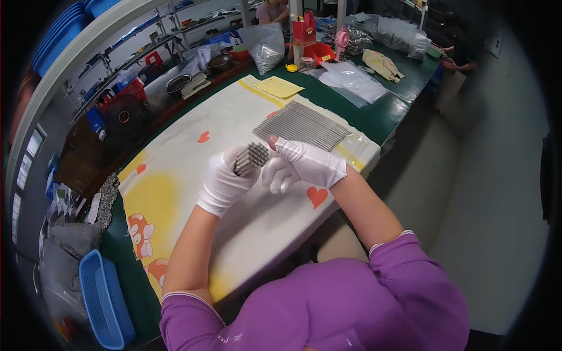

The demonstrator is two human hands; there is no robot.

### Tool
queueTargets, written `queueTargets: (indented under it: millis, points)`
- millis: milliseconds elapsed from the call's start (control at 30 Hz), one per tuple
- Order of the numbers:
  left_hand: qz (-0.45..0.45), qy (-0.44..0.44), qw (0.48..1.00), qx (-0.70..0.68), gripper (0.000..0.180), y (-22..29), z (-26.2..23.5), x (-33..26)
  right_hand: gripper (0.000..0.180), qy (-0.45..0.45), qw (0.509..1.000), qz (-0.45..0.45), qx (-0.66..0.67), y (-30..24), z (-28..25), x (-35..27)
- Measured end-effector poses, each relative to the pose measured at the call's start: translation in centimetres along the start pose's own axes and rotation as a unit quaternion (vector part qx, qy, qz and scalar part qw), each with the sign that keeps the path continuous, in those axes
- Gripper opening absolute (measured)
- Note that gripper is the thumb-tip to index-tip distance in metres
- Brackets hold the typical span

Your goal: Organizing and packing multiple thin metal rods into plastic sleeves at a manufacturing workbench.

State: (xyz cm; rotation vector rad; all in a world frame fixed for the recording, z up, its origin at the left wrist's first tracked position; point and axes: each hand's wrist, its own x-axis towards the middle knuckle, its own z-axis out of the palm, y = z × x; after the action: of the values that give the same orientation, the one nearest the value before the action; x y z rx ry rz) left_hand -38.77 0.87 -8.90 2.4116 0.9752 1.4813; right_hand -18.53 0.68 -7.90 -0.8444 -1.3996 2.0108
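Note:
My left hand [222, 181], in a white glove, is wrapped round a bundle of thin metal rods [252, 159], whose ends face up toward me. Close beside that bundle is my right hand [301, 162], also gloved, with its thumb and fingers apart and its bare thumb tip showing. Nothing shows in the right hand; whether its fingers touch the bundle I cannot tell. Just beyond it, a flat row of similar metal rods [301, 125] lies side by side on the white and yellow cloth [193, 167] printed with red hearts.
A yellow paper [278, 87] lies past the rods, with clear plastic bags [354, 82] to its right. At the back stand a bag of metal parts [268, 50] and a pink fan [341, 41]. A blue basket [105, 298] sits at lower left. Other people [459, 61] are further off.

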Motion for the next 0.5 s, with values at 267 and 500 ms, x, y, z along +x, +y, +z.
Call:
queueTargets:
  millis: [267, 500]
  points:
    - [0.154, -0.328, 0.918, 0.160, 0.014, 0.3, 1.9, -2.0, 0.062, -0.179, 0.935, 0.159, 0.260, 8.1, 0.0, -3.0]
    - [0.282, -0.315, 0.894, 0.150, 0.014, 0.5, 2.3, -2.1, 0.021, -0.032, 0.927, 0.162, 0.336, 7.5, 3.8, -3.7]
